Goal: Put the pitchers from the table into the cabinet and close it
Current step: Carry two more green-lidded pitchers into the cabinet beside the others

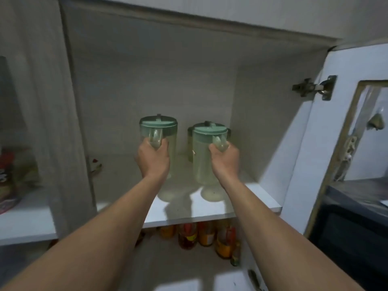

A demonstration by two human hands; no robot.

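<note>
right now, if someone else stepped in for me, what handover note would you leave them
Left hand: closed on the handle of the left pitcher.
Right hand: closed on the handle of the right pitcher.
Both pitchers are upright over the cabinet shelf; whether they are set down yet is unclear. A third pitcher stands behind the right one.
Done: pitchers brought into the cabinet.
Left: let go, withdraw, close the open door.

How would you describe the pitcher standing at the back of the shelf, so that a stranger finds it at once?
Look into the open cabinet, at its white shelf. Two hands each grip a green-lidded pitcher by the handle; go to the right hand's pitcher. The back pitcher stands just behind it, mostly hidden, and no hand touches it.
</note>
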